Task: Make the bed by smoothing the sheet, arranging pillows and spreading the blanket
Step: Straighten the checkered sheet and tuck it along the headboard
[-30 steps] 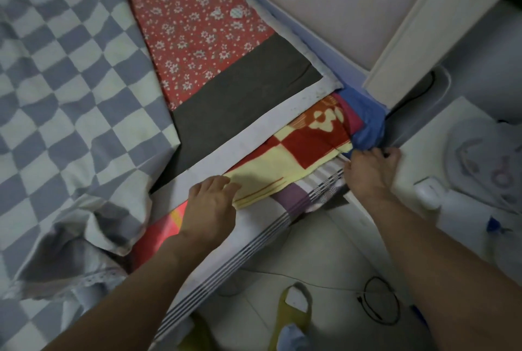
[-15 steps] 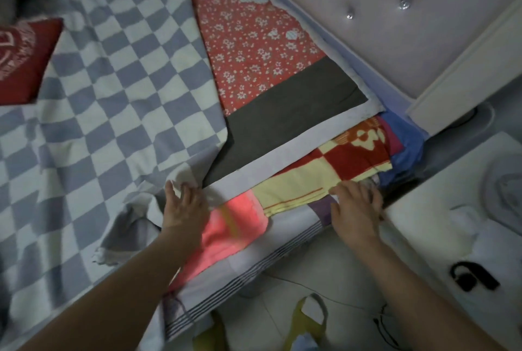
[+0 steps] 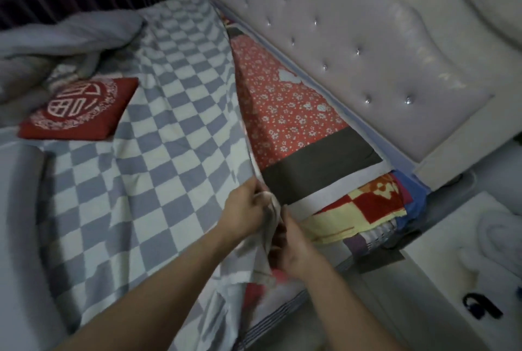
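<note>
We see both hands close together at the near edge of the bed, clamped on the corner of the checkered sheet point(image 3: 135, 170). Left hand point(image 3: 245, 210) grips the bunched corner from the left, fingers curled round the fabric. Right hand point(image 3: 293, 246) pinches the same bunch just below, the two hands nearly touching. Corner is lifted off the mattress; rest of the sheet lies across the bed, wrinkled near the hands.

Uncovered beside the sheet: red floral underlay point(image 3: 282, 113) with a dark band point(image 3: 319, 172), running along the tufted headboard point(image 3: 367, 48). Below that, a red and yellow blanket point(image 3: 364, 209) shows at the mattress edge, flat.

Red pillow point(image 3: 79, 109) sits on the sheet at far left, well apart from the hands. Grey duvet point(image 3: 62, 37) is heaped behind it. White tabletop point(image 3: 440, 280) at right carries a black item point(image 3: 480, 305), too small to identify.
</note>
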Motion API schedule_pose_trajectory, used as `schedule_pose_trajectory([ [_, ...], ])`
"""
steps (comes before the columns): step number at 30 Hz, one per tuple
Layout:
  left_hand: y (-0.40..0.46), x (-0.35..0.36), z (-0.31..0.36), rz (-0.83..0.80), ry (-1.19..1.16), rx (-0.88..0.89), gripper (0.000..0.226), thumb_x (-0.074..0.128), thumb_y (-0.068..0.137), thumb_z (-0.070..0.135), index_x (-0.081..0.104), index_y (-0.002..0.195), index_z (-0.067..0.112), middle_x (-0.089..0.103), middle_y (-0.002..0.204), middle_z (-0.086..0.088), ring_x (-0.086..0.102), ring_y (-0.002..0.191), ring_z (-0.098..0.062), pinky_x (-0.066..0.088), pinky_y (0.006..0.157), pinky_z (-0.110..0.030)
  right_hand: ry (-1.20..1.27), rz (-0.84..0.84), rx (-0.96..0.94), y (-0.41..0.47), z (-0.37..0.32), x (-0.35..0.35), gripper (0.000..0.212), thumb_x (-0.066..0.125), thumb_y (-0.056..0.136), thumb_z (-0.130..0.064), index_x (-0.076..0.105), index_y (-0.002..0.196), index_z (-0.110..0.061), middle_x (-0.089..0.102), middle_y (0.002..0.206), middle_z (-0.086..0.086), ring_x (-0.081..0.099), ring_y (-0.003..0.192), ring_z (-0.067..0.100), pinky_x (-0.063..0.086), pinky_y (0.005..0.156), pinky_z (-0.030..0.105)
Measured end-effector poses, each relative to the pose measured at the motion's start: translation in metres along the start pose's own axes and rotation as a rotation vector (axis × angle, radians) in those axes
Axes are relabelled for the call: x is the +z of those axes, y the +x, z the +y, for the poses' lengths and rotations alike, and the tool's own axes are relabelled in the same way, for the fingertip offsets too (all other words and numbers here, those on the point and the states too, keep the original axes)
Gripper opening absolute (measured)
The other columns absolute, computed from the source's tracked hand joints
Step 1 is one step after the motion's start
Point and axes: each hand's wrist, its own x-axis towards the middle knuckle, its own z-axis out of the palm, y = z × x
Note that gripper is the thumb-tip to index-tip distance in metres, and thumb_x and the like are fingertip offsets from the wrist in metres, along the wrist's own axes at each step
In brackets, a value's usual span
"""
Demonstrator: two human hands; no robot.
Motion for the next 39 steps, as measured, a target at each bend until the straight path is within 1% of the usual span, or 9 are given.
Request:
schedule_pose_trajectory([
  [9, -0.028, -0.056, 0.047, 0.004, -0.377, 0.072, 0.02, 0.048, 0.093, 0.012, 0.051, 0.075, 0.021, 0.054, 0.074, 0.004, 0.05, 0.071, -0.009, 0.039, 0.064, -0.018, 0.123, 0.043, -0.226, -0.055, -0.053, 0.017, 0.044, 0.051, 0.091, -0.044, 0.067, 0.096, -0.003, 0.068, 0.09, 0.018, 0.061, 0.086, 0.031, 0.053, 0.07, 0.037],
  [14, -0.036, -0.08, 0.044, -0.001, -0.409, 0.029, 0.02, 0.048, 0.094, 0.011, 0.053, 0.075, 0.018, 0.053, 0.072, 0.005, 0.047, 0.068, -0.007, 0.036, 0.059, -0.018, -0.172, 0.219, -0.304, -0.059, -0.066, 0.022, 0.02, 0.063, 0.085, -0.025, 0.067, 0.083, -0.006, 0.064, 0.076, 0.01, 0.058, 0.07, 0.024, 0.046, 0.068, 0.033],
  [18, -0.04, -0.095, 0.046, 0.001, -0.398, 0.036, 0.017, 0.047, 0.095, 0.013, 0.054, 0.08, 0.017, 0.053, 0.075, 0.002, 0.047, 0.069, -0.008, 0.037, 0.059, -0.018, -0.391, 0.41, -0.258, -0.055, -0.059, 0.022, 0.044, 0.05, 0.091, -0.046, 0.057, 0.107, -0.006, 0.059, 0.104, 0.014, 0.056, 0.096, 0.03, 0.049, 0.083, 0.038],
  [20, -0.041, -0.102, 0.049, 0.003, -0.391, 0.042, 0.017, 0.047, 0.095, 0.013, 0.054, 0.08, 0.016, 0.054, 0.075, 0.002, 0.047, 0.069, -0.008, 0.037, 0.058, -0.017, -0.362, 0.366, -0.163, -0.053, -0.047, 0.024, 0.06, 0.047, 0.089, -0.056, 0.055, 0.117, -0.004, 0.056, 0.118, 0.017, 0.054, 0.107, 0.033, 0.049, 0.09, 0.041],
  [24, -0.043, -0.107, 0.051, 0.006, -0.365, 0.04, 0.016, 0.047, 0.095, 0.013, 0.054, 0.081, 0.016, 0.054, 0.075, 0.002, 0.047, 0.068, -0.007, 0.038, 0.056, -0.012, -0.212, 0.198, -0.101, -0.053, -0.029, 0.031, 0.051, 0.049, 0.089, -0.055, 0.06, 0.092, -0.006, 0.056, 0.092, 0.015, 0.055, 0.082, 0.029, 0.046, 0.06, 0.035],
  [29, -0.044, -0.104, 0.05, -0.02, -0.3, -0.017, 0.013, 0.049, 0.094, 0.015, 0.054, 0.082, 0.014, 0.056, 0.078, -0.001, 0.049, 0.07, -0.009, 0.041, 0.057, -0.013, -0.04, 0.14, -0.29, -0.049, -0.053, 0.033, 0.044, 0.065, 0.08, -0.033, 0.063, 0.107, 0.001, 0.066, 0.105, 0.024, 0.063, 0.092, 0.032, 0.052, 0.079, 0.038],
  [31, -0.042, -0.103, 0.052, -0.006, -0.142, -0.039, 0.009, 0.05, 0.092, 0.014, 0.055, 0.085, 0.013, 0.057, 0.084, -0.002, 0.051, 0.077, -0.014, 0.042, 0.063, -0.022, 0.014, 0.077, -0.407, -0.079, -0.073, 0.036, 0.018, 0.059, 0.087, -0.016, 0.066, 0.094, -0.001, 0.069, 0.085, 0.018, 0.066, 0.078, 0.027, 0.056, 0.069, 0.033],
  [35, -0.027, -0.101, 0.077, 0.158, -0.142, 0.039, 0.022, 0.049, 0.093, 0.023, 0.057, 0.106, 0.007, 0.059, 0.099, -0.007, 0.055, 0.089, -0.02, 0.046, 0.081, -0.033, -0.539, -0.035, -0.839, -0.158, -0.101, 0.036, 0.028, 0.054, 0.087, 0.003, 0.07, 0.084, -0.021, 0.068, 0.083, 0.001, 0.062, 0.082, 0.018, 0.049, 0.07, 0.024],
  [39, -0.014, -0.09, 0.115, -0.216, -0.383, -0.177, 0.056, 0.044, 0.088, 0.058, 0.052, 0.116, 0.01, 0.062, 0.109, -0.01, 0.061, 0.095, -0.025, 0.05, 0.068, -0.033, -1.319, -0.174, -0.887, -0.208, -0.092, 0.031, 0.025, 0.052, 0.089, -0.004, 0.072, 0.098, -0.016, 0.062, 0.084, -0.021, 0.057, 0.078, -0.014, 0.042, 0.071, 0.003],
])
